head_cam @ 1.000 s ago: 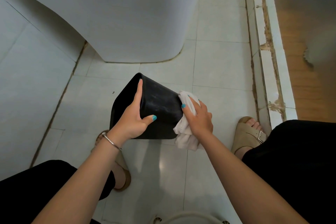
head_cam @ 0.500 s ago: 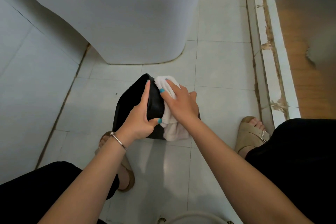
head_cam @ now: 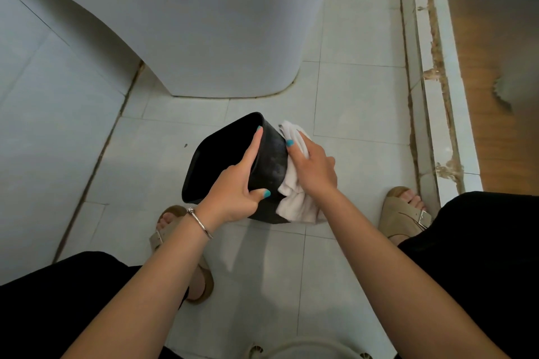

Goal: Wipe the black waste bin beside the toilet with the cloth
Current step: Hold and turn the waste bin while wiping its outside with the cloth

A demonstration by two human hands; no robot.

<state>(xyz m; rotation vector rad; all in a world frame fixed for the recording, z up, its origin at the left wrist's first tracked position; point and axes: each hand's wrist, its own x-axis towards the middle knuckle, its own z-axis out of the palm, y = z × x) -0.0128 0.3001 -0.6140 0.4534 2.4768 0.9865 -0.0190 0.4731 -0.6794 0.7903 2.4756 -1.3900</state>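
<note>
Both forearms reach forward and down, converging. The left hand [head_cam: 236, 186] grips the bin's [head_cam: 271, 160] rim, its fingers [head_cam: 253, 145] stretched inside the opening and thumb curled on the outer wall. The right hand [head_cam: 313, 167], palm down, presses the cloth [head_cam: 294, 198] against the bin's right side.

- Left hand [head_cam: 233, 192]: bare, teal nail polish on thumb and forefinger nails.
- Thin silver bangle [head_cam: 201, 223] with small bead on left wrist.
- Right hand [head_cam: 315, 167]: bare, teal polish on the one nail showing.
- Both forearms bare, no sleeves in view.
- Black garment [head_cam: 478, 256] over both knees.
- Beige two-strap sandals with metal buckles, toes open: left sandal [head_cam: 167, 230], right sandal [head_cam: 405, 214].
</note>
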